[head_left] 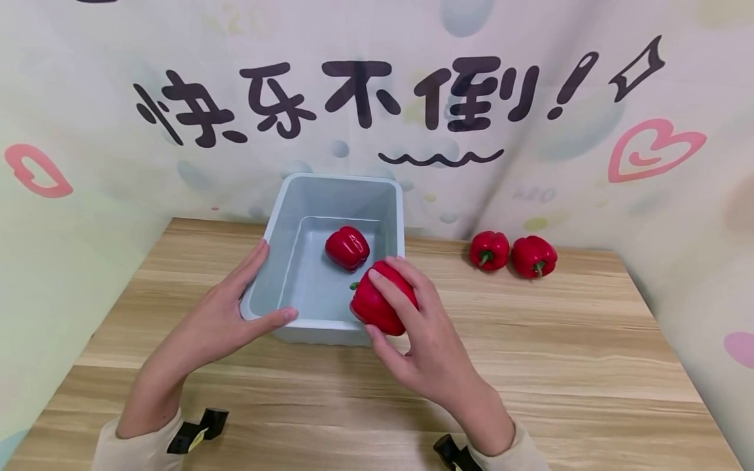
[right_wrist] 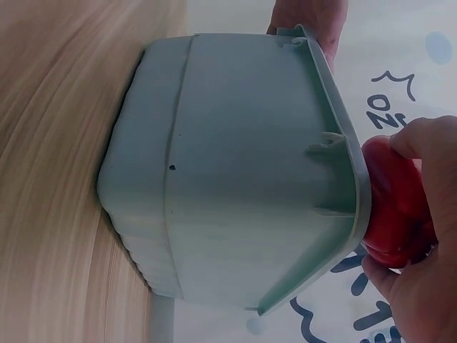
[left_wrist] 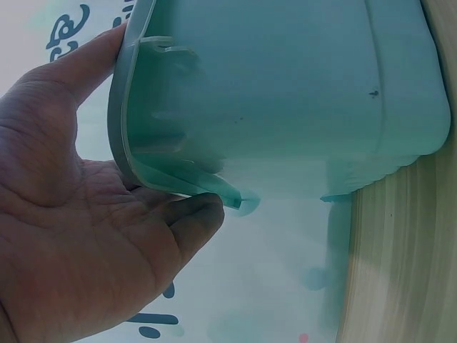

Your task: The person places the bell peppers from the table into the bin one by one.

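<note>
A red bell pepper (head_left: 381, 302) is held in my right hand (head_left: 427, 340), with fingers over its top and the thumb at its near side. It is at the near right corner of a grey-blue plastic bin (head_left: 336, 325), level with or above the rim; the right wrist view shows the pepper (right_wrist: 396, 204) beyond the rim. My left hand (head_left: 218, 320) grips the bin's near left corner. In the left wrist view its fingers (left_wrist: 196, 218) curl under the rim, the thumb along the other side. Inside the bin lies another red bell pepper (head_left: 347, 248).
Two more red bell peppers, a left one (head_left: 489, 250) and a right one (head_left: 533, 256), sit side by side at the back right of the wooden table (head_left: 559, 366). A printed cloth backdrop (head_left: 353, 39) rises behind the table's back edge.
</note>
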### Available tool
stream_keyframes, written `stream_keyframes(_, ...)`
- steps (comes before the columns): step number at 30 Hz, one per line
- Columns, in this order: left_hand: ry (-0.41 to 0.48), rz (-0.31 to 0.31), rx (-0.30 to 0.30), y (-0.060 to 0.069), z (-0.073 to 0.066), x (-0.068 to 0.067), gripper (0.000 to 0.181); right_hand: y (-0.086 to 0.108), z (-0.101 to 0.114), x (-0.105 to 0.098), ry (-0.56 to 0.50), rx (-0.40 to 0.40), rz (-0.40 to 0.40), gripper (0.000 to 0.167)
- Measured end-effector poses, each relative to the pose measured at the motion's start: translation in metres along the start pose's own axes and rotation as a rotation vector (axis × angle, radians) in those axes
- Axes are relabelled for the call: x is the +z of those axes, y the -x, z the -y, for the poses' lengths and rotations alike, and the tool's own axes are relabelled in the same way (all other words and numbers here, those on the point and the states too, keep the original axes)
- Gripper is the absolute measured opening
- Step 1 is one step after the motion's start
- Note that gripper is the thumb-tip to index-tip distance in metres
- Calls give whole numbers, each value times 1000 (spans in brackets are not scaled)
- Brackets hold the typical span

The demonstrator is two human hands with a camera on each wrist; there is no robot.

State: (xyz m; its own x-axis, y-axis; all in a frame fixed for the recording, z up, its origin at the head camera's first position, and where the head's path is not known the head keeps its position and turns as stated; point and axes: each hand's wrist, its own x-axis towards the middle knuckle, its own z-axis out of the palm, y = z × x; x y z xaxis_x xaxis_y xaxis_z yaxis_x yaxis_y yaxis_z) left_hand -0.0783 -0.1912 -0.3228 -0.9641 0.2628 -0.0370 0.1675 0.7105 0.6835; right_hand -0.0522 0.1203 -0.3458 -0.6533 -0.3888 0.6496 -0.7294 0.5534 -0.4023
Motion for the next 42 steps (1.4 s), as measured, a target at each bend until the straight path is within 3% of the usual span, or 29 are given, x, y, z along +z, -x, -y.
stream_keyframes(8, 0, -4, -1, 0, 1, 0, 112, -2, 1, 3, 14, 27, 32, 83)
stream_keyframes(27, -3, -8, 6, 0, 1, 0, 112, -3, -2, 2, 21, 37, 31, 69)
stream_keyframes(42, 1, -7, 0, 0, 2, 0, 113, -10, -9, 0, -2, 74, 21, 68)
